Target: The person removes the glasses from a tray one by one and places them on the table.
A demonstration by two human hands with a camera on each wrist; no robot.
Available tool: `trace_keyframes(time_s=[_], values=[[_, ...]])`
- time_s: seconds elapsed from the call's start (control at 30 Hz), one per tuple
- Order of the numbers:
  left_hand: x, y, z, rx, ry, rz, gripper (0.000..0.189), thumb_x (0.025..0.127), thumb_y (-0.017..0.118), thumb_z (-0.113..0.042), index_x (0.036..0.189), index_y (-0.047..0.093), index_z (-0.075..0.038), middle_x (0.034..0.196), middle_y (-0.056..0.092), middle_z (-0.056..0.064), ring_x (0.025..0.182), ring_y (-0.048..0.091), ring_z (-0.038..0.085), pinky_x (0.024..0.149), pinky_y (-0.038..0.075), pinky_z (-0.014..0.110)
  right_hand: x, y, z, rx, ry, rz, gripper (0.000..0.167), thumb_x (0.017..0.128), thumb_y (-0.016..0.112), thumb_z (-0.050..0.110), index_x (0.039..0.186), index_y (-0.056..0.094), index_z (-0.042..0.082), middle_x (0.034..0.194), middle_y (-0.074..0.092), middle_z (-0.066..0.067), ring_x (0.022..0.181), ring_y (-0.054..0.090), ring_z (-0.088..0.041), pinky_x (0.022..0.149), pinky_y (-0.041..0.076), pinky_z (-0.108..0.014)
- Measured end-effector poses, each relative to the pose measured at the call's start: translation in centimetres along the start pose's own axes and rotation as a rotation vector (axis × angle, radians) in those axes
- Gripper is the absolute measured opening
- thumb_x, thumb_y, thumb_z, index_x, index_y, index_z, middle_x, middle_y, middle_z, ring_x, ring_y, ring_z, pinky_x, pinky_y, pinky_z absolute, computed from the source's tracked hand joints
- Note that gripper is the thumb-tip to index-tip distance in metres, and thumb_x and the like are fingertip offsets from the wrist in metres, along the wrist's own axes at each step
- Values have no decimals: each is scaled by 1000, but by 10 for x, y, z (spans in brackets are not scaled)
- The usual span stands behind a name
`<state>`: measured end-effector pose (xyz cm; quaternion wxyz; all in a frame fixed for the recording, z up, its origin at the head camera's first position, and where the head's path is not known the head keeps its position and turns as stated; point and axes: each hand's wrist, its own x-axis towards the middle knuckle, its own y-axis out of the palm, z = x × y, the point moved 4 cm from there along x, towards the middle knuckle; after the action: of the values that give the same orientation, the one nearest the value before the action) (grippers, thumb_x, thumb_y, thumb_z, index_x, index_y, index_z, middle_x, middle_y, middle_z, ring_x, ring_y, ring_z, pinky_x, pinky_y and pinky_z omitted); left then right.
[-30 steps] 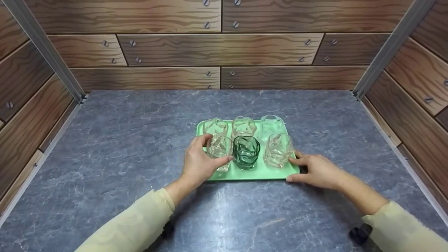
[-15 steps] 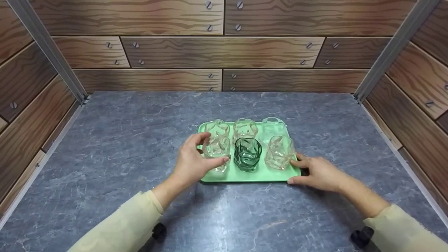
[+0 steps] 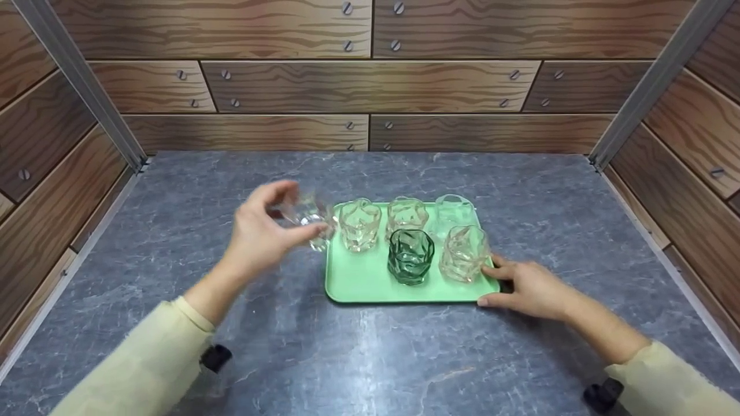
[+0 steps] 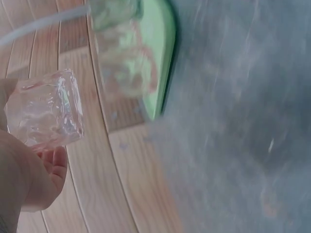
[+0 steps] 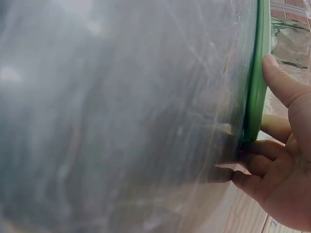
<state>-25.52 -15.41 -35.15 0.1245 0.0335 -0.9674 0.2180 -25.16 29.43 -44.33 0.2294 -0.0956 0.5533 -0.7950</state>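
My left hand (image 3: 260, 228) grips a clear faceted drinking glass (image 3: 315, 222) between thumb and fingers, raised just off the tray's left edge. In the left wrist view the glass (image 4: 46, 109) lies sideways across the picture, with curled fingers below it. My right hand (image 3: 529, 286) holds the near right corner of the light green tray (image 3: 355, 280), thumb on the rim and other fingers at the side. On the tray stand a dark green glass (image 3: 411, 260), a clear glass (image 3: 464, 254) close to my right fingers, and three clear glasses (image 3: 359, 225) along the back.
The tray rests on a grey marbled tabletop (image 3: 231, 173). Wood-patterned panels (image 3: 370, 86) close off the back and both sides, with metal posts (image 3: 75, 86) at the back corners. A black wrist device (image 3: 216, 358) shows under my left sleeve.
My left hand has lifted the clear glass from the tray's front left spot and carried it left and away from me. The right hand stays at the tray corner.
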Motion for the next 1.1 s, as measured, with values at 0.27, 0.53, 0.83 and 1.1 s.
trace_keyframes(time_s=[0.27, 0.53, 0.83, 1.1], values=[[41, -23, 13, 59, 52, -54, 84, 75, 99, -31, 144, 60, -5, 130, 65, 8, 110, 63, 28, 94, 56, 36, -1, -1, 1, -10, -26, -11, 87, 90, 74, 65, 145, 61, -1, 157, 42, -32, 135, 50, -57, 111, 42, -69], [77, -20, 40, 54, -21, -38, 87, 78, 97, -36, 149, 56, -6, 136, 63, 9, 120, 60, 28, 100, 53, 39, -1, -1, 0, 5, -7, -7, 90, 89, 73, 69, 145, 61, 0, 158, 41, -31, 137, 48, -57, 112, 40, -69], [95, -1, 71, 36, -64, -28, 85, 80, 96, -29, 150, 55, -3, 138, 63, 13, 122, 58, 26, 103, 52, 40, -2, -1, -1, -2, 7, 3, 92, 88, 70, 72, 147, 60, 1, 159, 41, -31, 137, 48, -57, 112, 40, -69], [99, 11, 94, 33, -100, -46, 85, 81, 95, -28, 150, 54, -2, 136, 63, 13, 124, 58, 26, 105, 51, 41, -2, 0, 0, -14, -16, -22, 87, 90, 74, 66, 145, 61, 0, 157, 43, -32, 135, 50, -57, 110, 42, -69]])
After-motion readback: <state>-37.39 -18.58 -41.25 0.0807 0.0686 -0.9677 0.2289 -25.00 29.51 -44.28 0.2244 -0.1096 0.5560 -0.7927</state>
